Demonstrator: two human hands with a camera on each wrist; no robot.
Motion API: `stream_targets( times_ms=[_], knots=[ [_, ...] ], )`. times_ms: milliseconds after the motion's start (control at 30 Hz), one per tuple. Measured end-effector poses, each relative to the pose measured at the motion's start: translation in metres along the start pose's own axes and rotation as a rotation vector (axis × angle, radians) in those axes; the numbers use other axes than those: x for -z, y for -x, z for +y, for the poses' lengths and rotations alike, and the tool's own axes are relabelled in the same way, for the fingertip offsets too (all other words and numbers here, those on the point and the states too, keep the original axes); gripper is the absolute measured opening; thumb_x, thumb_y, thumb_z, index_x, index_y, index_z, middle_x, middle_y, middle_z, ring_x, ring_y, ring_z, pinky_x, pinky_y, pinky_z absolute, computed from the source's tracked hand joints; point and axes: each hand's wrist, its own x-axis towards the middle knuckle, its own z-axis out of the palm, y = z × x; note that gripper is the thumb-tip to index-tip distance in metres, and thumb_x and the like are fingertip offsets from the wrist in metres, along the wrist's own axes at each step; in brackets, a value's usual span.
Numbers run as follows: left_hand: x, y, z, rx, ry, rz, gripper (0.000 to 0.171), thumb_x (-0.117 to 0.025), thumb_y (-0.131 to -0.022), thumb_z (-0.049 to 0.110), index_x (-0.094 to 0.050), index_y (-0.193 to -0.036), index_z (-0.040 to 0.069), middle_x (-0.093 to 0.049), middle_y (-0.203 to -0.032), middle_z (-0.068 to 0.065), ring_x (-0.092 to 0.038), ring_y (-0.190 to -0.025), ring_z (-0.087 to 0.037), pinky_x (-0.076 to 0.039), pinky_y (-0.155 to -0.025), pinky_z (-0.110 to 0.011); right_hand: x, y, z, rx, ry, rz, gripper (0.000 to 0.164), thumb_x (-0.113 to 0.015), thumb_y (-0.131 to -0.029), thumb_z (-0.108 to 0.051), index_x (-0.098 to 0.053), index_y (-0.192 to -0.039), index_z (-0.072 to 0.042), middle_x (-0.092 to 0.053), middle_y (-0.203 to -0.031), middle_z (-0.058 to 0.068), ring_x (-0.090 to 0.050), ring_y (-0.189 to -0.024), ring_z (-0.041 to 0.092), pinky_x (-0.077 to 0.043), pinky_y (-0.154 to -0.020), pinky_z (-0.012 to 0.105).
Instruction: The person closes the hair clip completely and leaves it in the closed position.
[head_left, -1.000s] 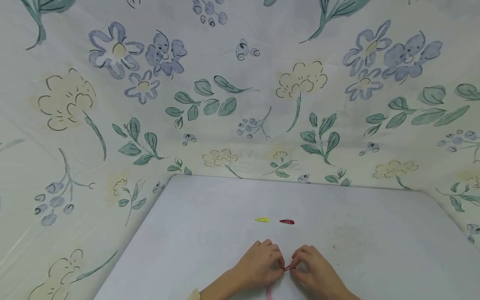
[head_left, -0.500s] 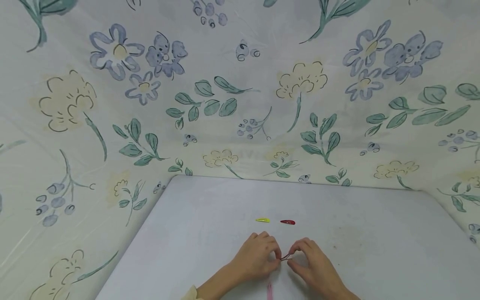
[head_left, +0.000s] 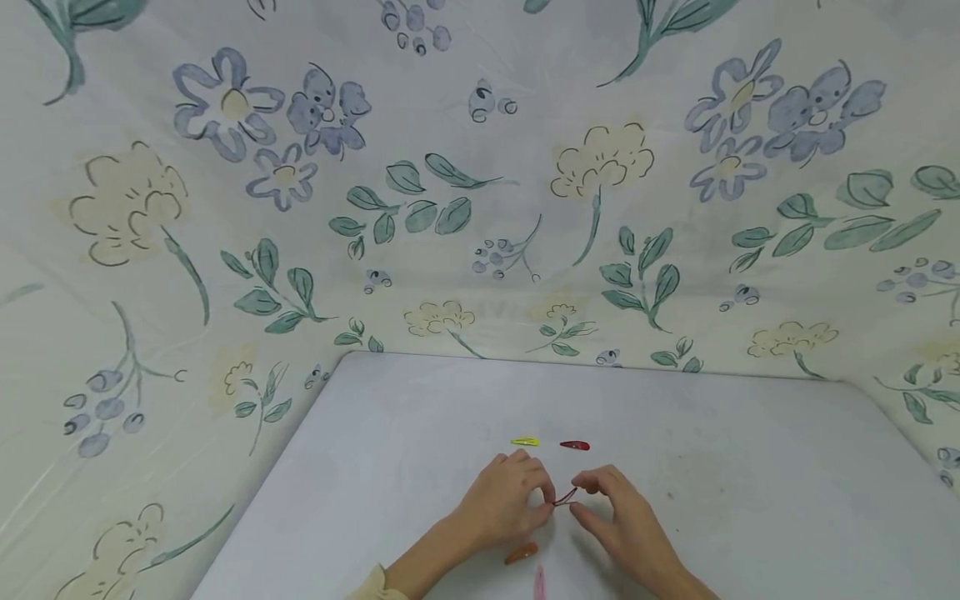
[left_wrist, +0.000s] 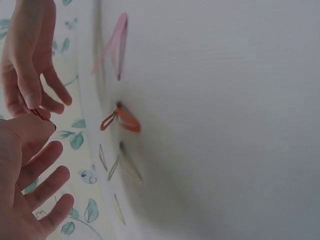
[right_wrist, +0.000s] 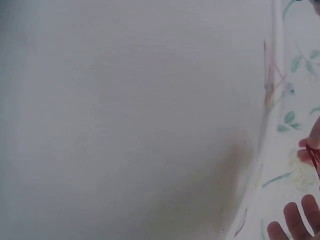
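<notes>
**A dark red hair clip sits between your two hands over the tabletop**

Farthest left, your pale sleeve (head_left: pixel 375 585) enters at the bottom edge. Next comes your left hand (head_left: pixel 501 502), its grip pinching one end of the dark red hair clip (head_left: pixel 568 497) between thumb and forefinger. Beside that wrist lies the orange clip (head_left: pixel 521 553); beyond the knuckles, the yellow clip (head_left: pixel 526 442). Just right of the orange one, the pink clip (head_left: pixel 540 583) points toward you. The left wrist view shows both the orange and pink clips with their arms parted. The held clip's arms are parted too, reaching toward your right side. Above it lies another red clip (head_left: pixel 575 446). On the right, your right hand (head_left: pixel 626 525) has its grip spread, thumb and forefinger apart near the clip's parted ends. The white tabletop (head_left: pixel 757 450) continues rightward, meeting a flowered cloth (head_left: pixel 855 275) behind.
</notes>
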Motion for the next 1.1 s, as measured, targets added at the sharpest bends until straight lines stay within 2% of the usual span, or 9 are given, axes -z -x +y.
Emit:
stream_targets(
  times_ms=[133,233,400,633,767,867,1100],
  knots=[
    [0.004,-0.002,-0.003,0.001,0.039,0.039,0.006,-0.073,-0.085,0.022,-0.069,-0.082,0.023,-0.066,-0.086,0.013,-0.056,-0.09,-0.007,-0.044,-0.076,-0.023,0.0,-0.006,0.0,0.022,-0.029,0.045,0.033,-0.082,-0.078,-0.005,-0.064,-0.099,-0.024,-0.056,-0.095,-0.021,-0.057,-0.092,0.005,-0.055,-0.084,0.035],
    [0.006,-0.004,-0.004,0.016,0.092,0.077,0.005,-0.073,-0.085,0.02,-0.069,-0.083,0.022,-0.066,-0.082,0.012,-0.054,-0.086,-0.006,-0.043,-0.073,-0.021,0.0,-0.01,0.0,0.039,-0.058,0.08,0.033,-0.082,-0.077,-0.004,-0.064,-0.098,-0.022,-0.057,-0.095,-0.018,-0.06,-0.093,0.006,-0.055,-0.085,0.035],
    [0.005,-0.005,-0.004,0.08,0.2,0.147,0.006,-0.074,-0.085,0.016,-0.069,-0.084,0.02,-0.067,-0.083,0.014,-0.055,-0.084,-0.007,-0.044,-0.074,-0.022,-0.002,-0.017,-0.002,0.01,-0.135,0.111,0.03,-0.08,-0.079,-0.002,-0.064,-0.097,-0.02,-0.059,-0.094,-0.013,-0.062,-0.095,0.01,-0.055,-0.087,0.035],
    [-0.002,-0.004,-0.005,0.169,0.346,0.266,0.008,-0.073,-0.086,0.012,-0.069,-0.087,0.019,-0.065,-0.086,0.012,-0.056,-0.088,-0.007,-0.048,-0.078,-0.026,-0.008,-0.022,-0.005,-0.035,-0.199,0.156,0.025,-0.079,-0.081,-0.002,-0.064,-0.096,-0.015,-0.061,-0.094,-0.007,-0.063,-0.094,0.016,-0.056,-0.085,0.038],
    [-0.006,-0.004,-0.005,0.211,0.442,0.325,0.008,-0.072,-0.085,0.01,-0.068,-0.088,0.017,-0.062,-0.086,0.01,-0.055,-0.088,-0.006,-0.051,-0.078,-0.033,-0.013,-0.026,-0.006,-0.03,-0.237,0.198,0.025,-0.078,-0.08,0.0,-0.064,-0.096,-0.012,-0.063,-0.096,-0.004,-0.064,-0.095,0.017,-0.057,-0.084,0.037],
    [-0.009,-0.005,-0.005,0.226,0.499,0.377,0.009,-0.072,-0.085,0.009,-0.068,-0.088,0.017,-0.062,-0.086,0.009,-0.056,-0.087,-0.007,-0.051,-0.078,-0.037,-0.016,-0.029,-0.006,-0.028,-0.264,0.219,0.023,-0.077,-0.081,0.0,-0.063,-0.096,-0.011,-0.064,-0.097,-0.003,-0.064,-0.096,0.017,-0.057,-0.084,0.037],
    [-0.016,-0.012,-0.001,0.248,0.565,0.489,0.007,-0.073,-0.084,0.009,-0.068,-0.088,0.012,-0.062,-0.086,0.007,-0.055,-0.086,-0.008,-0.051,-0.079,-0.036,-0.019,-0.032,-0.007,-0.065,-0.307,0.257,0.019,-0.075,-0.084,-0.002,-0.063,-0.097,-0.008,-0.066,-0.097,0.001,-0.064,-0.093,0.014,-0.056,-0.084,0.039]
  ],
)
